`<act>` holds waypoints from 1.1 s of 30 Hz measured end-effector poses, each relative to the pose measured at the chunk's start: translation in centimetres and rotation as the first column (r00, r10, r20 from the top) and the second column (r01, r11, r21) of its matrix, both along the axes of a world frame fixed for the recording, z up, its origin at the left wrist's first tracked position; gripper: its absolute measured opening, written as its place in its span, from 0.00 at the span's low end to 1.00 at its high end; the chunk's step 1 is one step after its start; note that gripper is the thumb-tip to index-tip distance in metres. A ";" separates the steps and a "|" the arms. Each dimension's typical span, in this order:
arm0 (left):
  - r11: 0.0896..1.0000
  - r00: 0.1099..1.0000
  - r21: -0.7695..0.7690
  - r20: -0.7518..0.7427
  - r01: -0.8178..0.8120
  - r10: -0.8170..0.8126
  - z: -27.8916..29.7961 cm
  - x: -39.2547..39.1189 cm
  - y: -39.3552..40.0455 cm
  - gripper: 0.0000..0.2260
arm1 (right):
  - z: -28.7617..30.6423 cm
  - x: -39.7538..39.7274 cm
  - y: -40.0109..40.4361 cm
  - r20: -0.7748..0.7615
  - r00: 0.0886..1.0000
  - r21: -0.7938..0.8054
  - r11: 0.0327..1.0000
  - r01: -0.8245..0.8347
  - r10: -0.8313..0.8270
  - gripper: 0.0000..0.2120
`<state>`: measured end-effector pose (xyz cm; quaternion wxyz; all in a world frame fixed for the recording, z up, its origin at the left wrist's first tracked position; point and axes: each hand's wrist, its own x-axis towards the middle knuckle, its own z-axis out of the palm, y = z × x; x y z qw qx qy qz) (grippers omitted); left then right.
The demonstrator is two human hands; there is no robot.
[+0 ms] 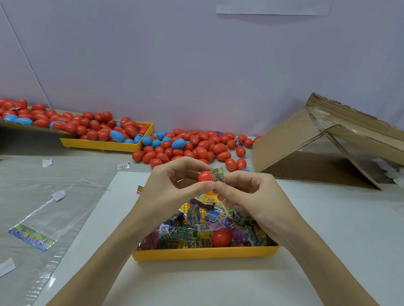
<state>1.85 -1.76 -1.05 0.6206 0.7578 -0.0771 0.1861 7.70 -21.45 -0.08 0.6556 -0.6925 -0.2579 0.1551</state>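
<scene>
Above the far end of the tray (202, 254), a red shell (205, 176) is pinched in the curled left hand (169, 189), its mouth turned toward the right hand (248, 195), whose fingertips grip a green packet (218, 175) lodged partly inside it.

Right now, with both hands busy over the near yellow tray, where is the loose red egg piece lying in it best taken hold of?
Probably from straight above, thumb and fingers pinching across the widest part of the red egg piece. Its smooth rounded top sits exposed on the packets, while the tray wall and packets crowd its lower sides. The right hand is nearer.
</scene>
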 end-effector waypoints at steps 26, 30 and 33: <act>0.993 0.992 -0.082 -0.086 0.088 -0.095 0.6 -0.2 0.8 0.12 | 0.4 0.0 0.0 -0.176 0.979 0.055 0.994 -0.091 0.099 0.15; 0.994 0.994 -0.085 -0.085 0.067 -0.075 0.3 0.0 0.7 0.11 | 0.2 0.0 0.1 -0.237 0.965 0.072 0.992 -0.102 0.116 0.15; 0.994 0.997 -0.101 -0.053 0.050 -0.055 0.2 0.0 0.5 0.12 | 0.0 -0.2 0.4 -0.308 0.938 0.135 0.983 -0.122 0.159 0.18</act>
